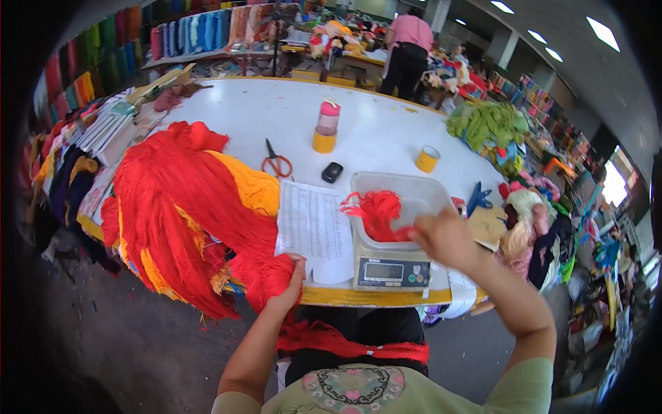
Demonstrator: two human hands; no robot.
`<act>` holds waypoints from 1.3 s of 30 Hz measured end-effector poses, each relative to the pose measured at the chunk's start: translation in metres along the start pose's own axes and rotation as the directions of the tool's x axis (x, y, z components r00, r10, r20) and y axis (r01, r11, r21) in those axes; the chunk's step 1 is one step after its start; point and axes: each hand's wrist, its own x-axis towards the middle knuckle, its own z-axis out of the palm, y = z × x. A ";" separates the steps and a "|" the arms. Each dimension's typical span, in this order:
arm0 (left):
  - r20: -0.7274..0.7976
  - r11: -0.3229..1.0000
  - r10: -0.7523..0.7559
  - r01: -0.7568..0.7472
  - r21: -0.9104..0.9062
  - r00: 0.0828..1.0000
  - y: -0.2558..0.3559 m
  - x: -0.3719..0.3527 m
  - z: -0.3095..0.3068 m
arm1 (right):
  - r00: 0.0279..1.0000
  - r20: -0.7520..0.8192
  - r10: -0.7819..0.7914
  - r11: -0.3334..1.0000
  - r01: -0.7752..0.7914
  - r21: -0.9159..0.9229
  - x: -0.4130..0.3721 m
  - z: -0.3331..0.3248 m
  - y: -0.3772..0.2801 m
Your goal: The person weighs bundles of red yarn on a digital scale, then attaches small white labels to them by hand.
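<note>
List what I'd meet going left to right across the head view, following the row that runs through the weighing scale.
Large red yarn heap → printed sheet → weighing scale → dark blue object → mixed-colour pile at the right.

Nothing can be read with certainty: the rows of print on the paper sheet (314, 224), the figures on the scale display (383, 271) and the marks on its buttons (416, 274) are too small or blurred.
</note>
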 end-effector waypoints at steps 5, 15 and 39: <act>0.006 1.000 -0.011 0.011 -0.015 1.000 -0.005 -0.001 -0.002 | 0.988 -0.154 0.002 0.998 0.008 0.068 -0.057 0.031 -0.043; 0.010 1.000 -0.007 0.007 -0.004 1.000 -0.002 0.001 0.000 | 0.902 -0.343 0.262 0.899 -0.099 0.427 -0.119 0.030 -0.062; 0.027 0.998 -0.060 0.059 0.018 0.998 0.011 -0.003 0.005 | 0.869 -0.429 0.245 0.923 -0.074 0.378 -0.134 0.015 -0.060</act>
